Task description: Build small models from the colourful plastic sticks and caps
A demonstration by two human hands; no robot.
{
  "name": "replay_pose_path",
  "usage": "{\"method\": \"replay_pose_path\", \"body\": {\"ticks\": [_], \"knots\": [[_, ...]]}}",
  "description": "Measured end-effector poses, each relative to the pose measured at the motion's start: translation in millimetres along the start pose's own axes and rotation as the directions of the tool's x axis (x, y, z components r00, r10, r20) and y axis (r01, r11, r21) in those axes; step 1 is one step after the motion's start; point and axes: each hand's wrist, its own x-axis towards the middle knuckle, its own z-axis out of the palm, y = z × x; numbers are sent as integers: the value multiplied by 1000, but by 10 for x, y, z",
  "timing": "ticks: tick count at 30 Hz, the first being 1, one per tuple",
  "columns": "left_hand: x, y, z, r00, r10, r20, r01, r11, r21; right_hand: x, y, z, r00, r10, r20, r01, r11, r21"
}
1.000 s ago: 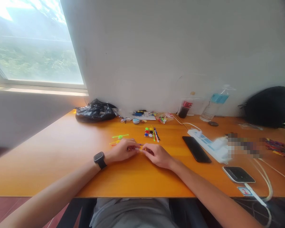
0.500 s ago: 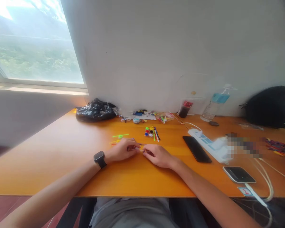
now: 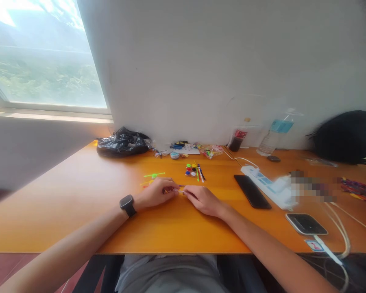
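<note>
Fingers point(image 3: 170, 188) curled in tight, tips of both hands almost meeting low over the orange table point(image 3: 79, 211). Pinching a thin stick point(image 3: 180, 187) from either end: left hand point(image 3: 157, 193) on one end, right hand point(image 3: 201, 199) on the other, both resting on the wood. Too small to make out more of it than a dark sliver between the fingertips. Wearing a black watch point(image 3: 128, 204) on the left wrist. Just beyond the left hand, a green stick piece point(image 3: 154, 175); farther back, small coloured discs point(image 3: 190, 170). Off to the right, well apart, a black phone point(image 3: 252, 191).
</note>
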Motion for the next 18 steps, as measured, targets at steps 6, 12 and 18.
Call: {"method": "replay_pose_path", "body": {"ticks": [6, 12, 18], "knots": [[1, -9, 9, 1000, 16, -11, -16, 1000, -7, 2, 1, 27, 998, -31, -49, 34, 997, 66], [-1, 31, -8, 1000, 6, -23, -6, 1000, -7, 7, -1, 25, 997, -40, -59, 45, 996, 74], [-7, 43, -4, 1000, 17, -20, -17, 1000, -12, 0, -1, 26, 996, -75, -57, 79, 994, 80]]}}
